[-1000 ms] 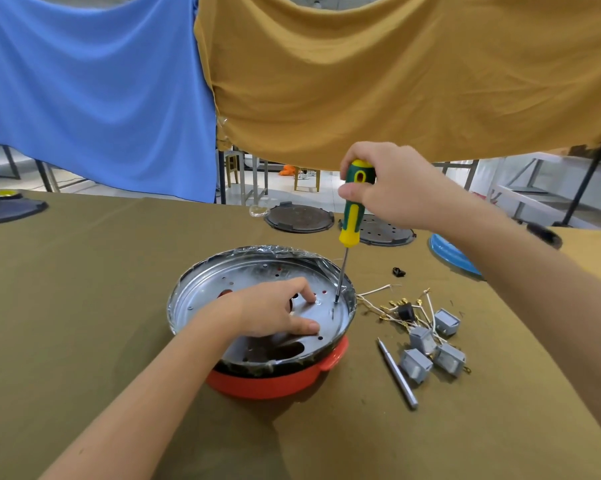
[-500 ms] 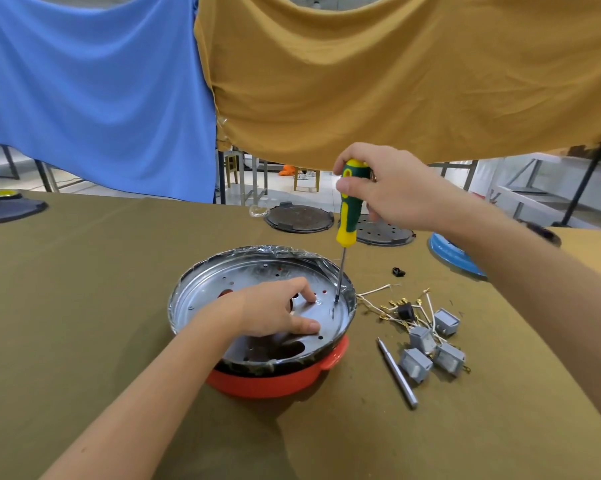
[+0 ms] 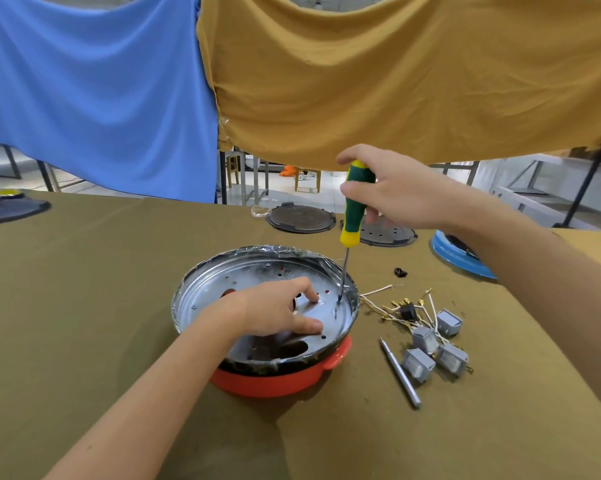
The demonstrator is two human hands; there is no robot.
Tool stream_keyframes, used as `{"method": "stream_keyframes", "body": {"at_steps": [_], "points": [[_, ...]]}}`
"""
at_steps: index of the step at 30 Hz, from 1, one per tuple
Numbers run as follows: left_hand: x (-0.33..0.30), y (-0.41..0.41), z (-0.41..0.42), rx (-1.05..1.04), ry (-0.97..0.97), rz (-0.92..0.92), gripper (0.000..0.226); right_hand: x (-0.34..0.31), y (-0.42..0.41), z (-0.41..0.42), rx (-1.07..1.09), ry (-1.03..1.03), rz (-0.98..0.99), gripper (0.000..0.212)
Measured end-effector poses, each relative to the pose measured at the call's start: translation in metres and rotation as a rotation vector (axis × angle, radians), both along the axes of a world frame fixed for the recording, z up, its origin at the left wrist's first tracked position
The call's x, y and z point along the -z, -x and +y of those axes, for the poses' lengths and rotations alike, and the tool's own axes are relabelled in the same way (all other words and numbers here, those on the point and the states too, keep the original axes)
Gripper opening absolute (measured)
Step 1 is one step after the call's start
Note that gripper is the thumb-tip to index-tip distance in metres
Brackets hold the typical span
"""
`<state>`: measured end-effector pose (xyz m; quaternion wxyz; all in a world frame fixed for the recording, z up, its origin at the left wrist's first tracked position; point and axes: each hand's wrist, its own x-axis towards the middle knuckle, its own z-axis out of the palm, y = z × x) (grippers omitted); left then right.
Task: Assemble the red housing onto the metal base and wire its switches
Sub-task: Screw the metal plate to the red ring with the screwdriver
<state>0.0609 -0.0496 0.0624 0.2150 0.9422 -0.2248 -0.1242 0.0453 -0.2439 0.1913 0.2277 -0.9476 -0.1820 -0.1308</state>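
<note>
My right hand has regripped the screwdriver mid-turn, fingers curled round its handle; the tip stays on what appears to be a screw. My left hand lies flat, pressing the metal base onto the red housing. Switches remain unwired on the surface.

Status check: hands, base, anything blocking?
Right hand grips screwdriver, tip down in metal base. Left hand rests on base, which sits on red housing. Switches unwired alongside. Nothing blocking.
</note>
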Motion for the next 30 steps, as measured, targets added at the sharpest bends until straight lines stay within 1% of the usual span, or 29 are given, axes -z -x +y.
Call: {"method": "stream_keyframes", "body": {"at_steps": [2,4,9,11,13,15,18,19,21,24,30], "points": [[0.000,0.000,0.000,0.006,-0.002,-0.002,0.050,0.002,-0.002,-0.001,0.026,-0.019,-0.072,0.018],[0.000,0.000,0.000,0.013,-0.003,-0.001,0.050,0.008,-0.003,0.003,0.094,-0.024,-0.148,0.013],[0.001,-0.001,0.001,0.022,-0.008,-0.008,0.048,0.016,-0.002,0.022,0.299,0.133,-0.308,0.030],[0.001,-0.001,0.001,0.022,-0.011,-0.011,0.049,0.018,-0.001,0.025,0.322,0.161,-0.353,0.033],[0.001,-0.001,0.001,0.021,-0.010,-0.007,0.049,0.021,-0.001,0.024,0.294,0.172,-0.358,0.034],[0.001,-0.002,0.000,0.021,-0.009,-0.006,0.049,0.020,0.000,0.021,0.219,0.153,-0.303,0.033],[0.002,-0.003,0.000,0.014,-0.004,-0.014,0.050,0.004,0.002,0.012,0.063,0.009,-0.051,0.033],[0.003,-0.003,0.000,0.014,-0.003,-0.018,0.050,-0.001,0.003,0.010,0.033,0.004,-0.005,0.032],[0.004,-0.003,0.001,0.019,-0.002,-0.020,0.050,-0.004,0.002,0.009,0.030,0.027,-0.028,0.027],[0.005,-0.004,0.001,0.015,0.001,-0.007,0.050,0.003,-0.003,0.011,0.130,0.018,-0.120,0.020],[0.006,-0.006,0.001,0.012,0.001,-0.007,0.049,0.015,-0.004,0.022,0.289,0.100,-0.274,0.032]]}}
